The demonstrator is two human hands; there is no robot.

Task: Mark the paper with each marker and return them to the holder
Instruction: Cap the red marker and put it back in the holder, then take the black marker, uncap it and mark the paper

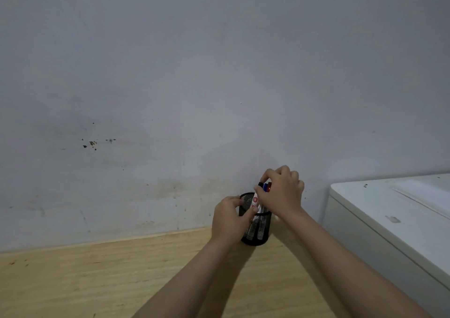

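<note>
A black mesh holder [258, 232] stands on the wooden table [97, 281] close to the wall. Markers [265, 187] with black, blue and red caps stick up out of it. My left hand [230, 220] is wrapped around the holder's left side and rim. My right hand [282, 193] is closed over the tops of the markers, fingers pinched on the caps. Which single marker it grips is hidden by the fingers. No paper is in view.
A grey stained wall [219, 74] rises right behind the holder. A white appliance or cabinet [389, 210] stands at the right, close to my right forearm. Bare table surface stretches to the left and front.
</note>
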